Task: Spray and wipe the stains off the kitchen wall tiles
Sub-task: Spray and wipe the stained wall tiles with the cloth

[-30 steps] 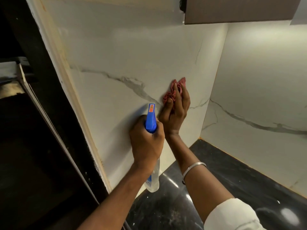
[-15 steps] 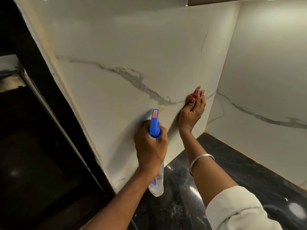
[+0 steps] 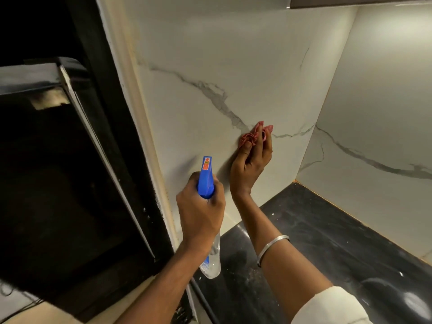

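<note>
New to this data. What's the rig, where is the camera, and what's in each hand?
There is no robot here: a person is working with two bare hands. The single camera is worn on the person's head and looks forward and down with a wide-angle lens, so the arms come in from the bottom edge and straight lines bend near the borders.

The left hand grips a spray bottle with a blue head and a clear body, its nozzle aimed at the white, grey-veined wall tile. The right hand, with a silver bangle on that forearm, presses a bunched red cloth against the tile with its fingers.

Below is a glossy black countertop with pale specks on it. On the left stands a black unit; what it is cannot be told.
</note>
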